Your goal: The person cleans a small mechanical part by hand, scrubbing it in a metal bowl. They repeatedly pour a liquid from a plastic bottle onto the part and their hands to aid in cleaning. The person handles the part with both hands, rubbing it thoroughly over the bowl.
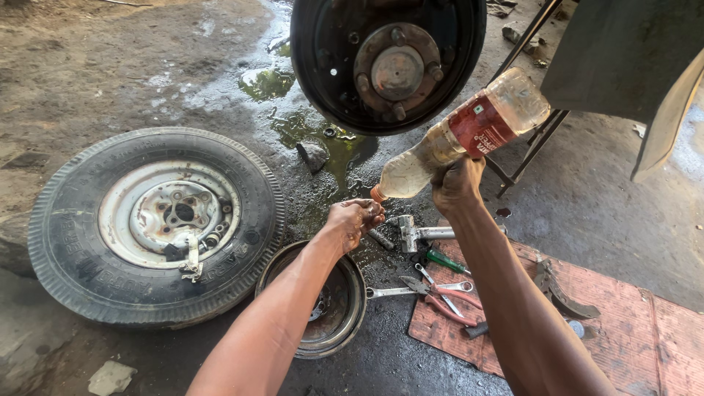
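- The right hand (456,185) is clamped around a tilted plastic bottle (460,136), mouth down by the left hand (355,219), whose fingers are cupped together.
- Below both hands lie a brake drum (350,308), a spanner (400,291) and pliers (447,302).
- Left of them lies a wheel (155,224); above hangs the hub (389,62).

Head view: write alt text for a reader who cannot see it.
The right hand tips a plastic bottle mouth-down over the cupped left hand, above a brake drum on wet ground. A wheel lies left; tools rest on a red mat.
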